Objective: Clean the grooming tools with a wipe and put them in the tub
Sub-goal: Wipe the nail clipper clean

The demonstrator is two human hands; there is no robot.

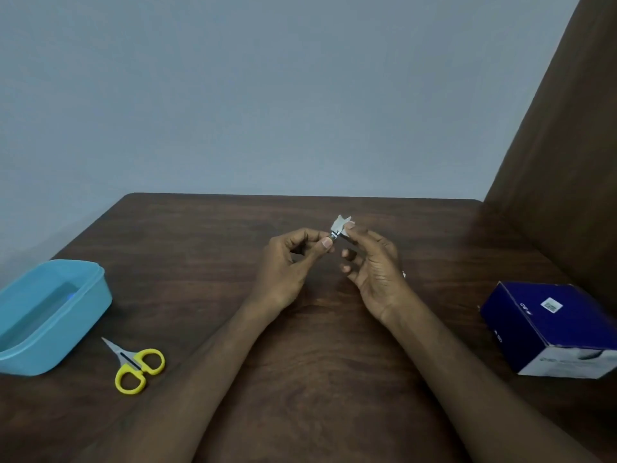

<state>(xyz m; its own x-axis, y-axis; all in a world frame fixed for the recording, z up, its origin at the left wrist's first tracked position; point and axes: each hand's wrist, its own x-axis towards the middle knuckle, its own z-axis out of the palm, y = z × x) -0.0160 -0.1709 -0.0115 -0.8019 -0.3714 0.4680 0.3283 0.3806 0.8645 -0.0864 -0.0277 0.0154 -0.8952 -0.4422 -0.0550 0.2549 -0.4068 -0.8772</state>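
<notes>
The blue tub is sitting at the table's left edge; its contents cannot be told. The yellow-handled scissors are lying just beside it. The left hand is pinching a small metal tool between thumb and fingertips. The right hand is pinching a white wipe against that tool, its lower fingers loosely curled. The dark blue box is sitting at right; its label is unreadable.

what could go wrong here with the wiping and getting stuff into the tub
The left hand pinches the small metal tool by its end only, so the right hand's wipe strokes could knock it loose. The scissors point towards the blue tub, risking a poke when reached for.
</notes>
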